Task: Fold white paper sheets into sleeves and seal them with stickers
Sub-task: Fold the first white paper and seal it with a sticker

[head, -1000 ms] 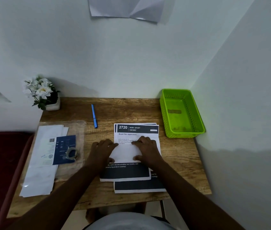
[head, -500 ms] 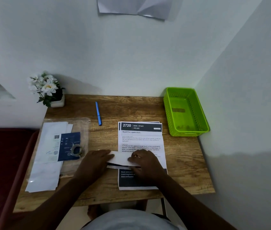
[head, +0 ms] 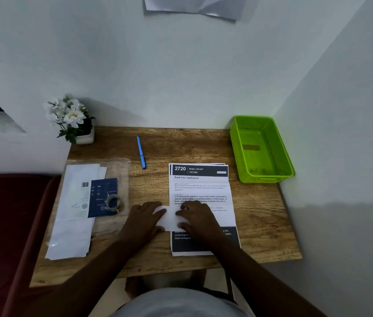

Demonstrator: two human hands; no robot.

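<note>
A white paper sheet (head: 169, 218), folded into a narrow band, lies across the middle of a stack of printed sheets (head: 200, 186) on the wooden desk (head: 258, 213). My left hand (head: 143, 221) holds the band's left end, fingers on top and thumb at the near edge. The band's right end is under my right hand (head: 200, 219), held the same way, fingers curled over it. Both hands cover most of the band; only its middle shows.
A green plastic basket (head: 282, 156) stands at the desk's back right against the wall. A blue pen (head: 141, 152) lies at the back centre, a white flower pot (head: 86, 138) at the back left. Left lies a clear sleeve with white sheets (head: 73, 223), a blue card (head: 101, 195) and a small tape ring (head: 113, 202).
The sheet went from pressed flat over the stack to folded into a narrow band. Both hands drew back toward me with it, uncovering the text on the stack below.
</note>
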